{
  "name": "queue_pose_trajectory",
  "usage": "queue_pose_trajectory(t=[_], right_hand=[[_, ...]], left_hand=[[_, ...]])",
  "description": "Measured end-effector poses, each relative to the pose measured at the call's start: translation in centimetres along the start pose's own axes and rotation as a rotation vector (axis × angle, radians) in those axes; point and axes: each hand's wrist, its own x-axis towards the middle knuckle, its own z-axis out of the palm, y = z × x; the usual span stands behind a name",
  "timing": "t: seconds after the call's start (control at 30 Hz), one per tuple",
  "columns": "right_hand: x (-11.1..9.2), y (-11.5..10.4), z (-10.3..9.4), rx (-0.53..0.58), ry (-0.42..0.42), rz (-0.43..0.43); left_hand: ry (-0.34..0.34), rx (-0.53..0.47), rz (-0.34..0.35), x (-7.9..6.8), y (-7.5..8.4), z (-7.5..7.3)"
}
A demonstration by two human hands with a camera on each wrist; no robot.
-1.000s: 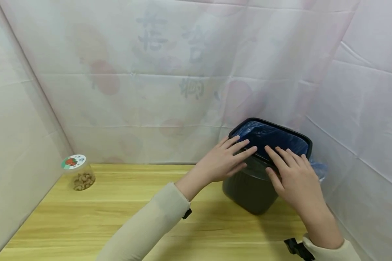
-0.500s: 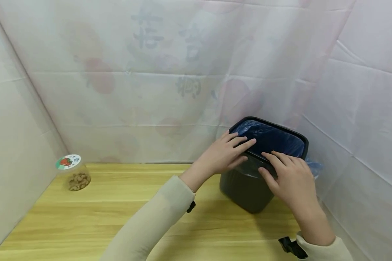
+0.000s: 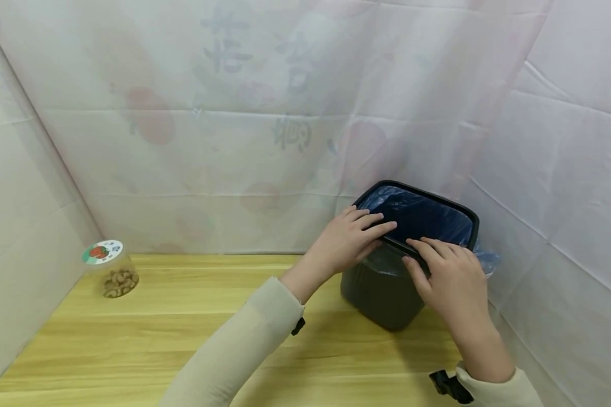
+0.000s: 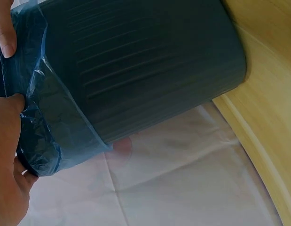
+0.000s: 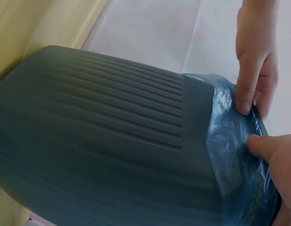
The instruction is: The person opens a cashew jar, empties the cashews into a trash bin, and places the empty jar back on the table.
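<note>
A dark grey trash can (image 3: pixel 382 299) stands on the right part of the wooden table, lined with a thin translucent blue trash bag (image 3: pixel 448 220) folded over its black rim. My left hand (image 3: pixel 342 244) holds the near left of the rim, fingers over the top and thumb outside on the bag. Further right along the same edge, my right hand (image 3: pixel 455 280) grips the rim, its thumb (image 5: pixel 260 145) pressing the bag's fold against the outer wall. In the left wrist view the folded bag (image 4: pixel 65 117) hangs as a loose band around the can's ribbed side.
A clear jar (image 3: pixel 114 274) of what look like cashews, with a printed lid, stands at the table's back left. Pale cloth walls (image 3: pixel 234 169) enclose the table (image 3: pixel 183 339) behind and on both sides. Some loose bag sticks out at the can's right.
My right fingers have come down from spread above the rim to grip it. The left hand has settled closer on the edge. The whole view has shifted slightly; the trash can keeps its place.
</note>
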Motion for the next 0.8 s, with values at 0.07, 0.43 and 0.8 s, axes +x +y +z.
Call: queue_pose_trajectory(t=[0.07,0.43,0.8], right_hand=[[0.0,0.0,0.1,-0.002,0.009,0.001],[-0.3,0.0,0.1,-0.030,-0.005,-0.007],[-0.1,-0.6,0.8,0.011,0.021,-0.043]], left_hand=[[0.012,0.003,-0.003,-0.1,0.1,0.1],[0.004,0.081,-0.061,-1.0,1.0,-0.3],[0.046,0.071,-0.108,-2.5,1.2,-1.1]])
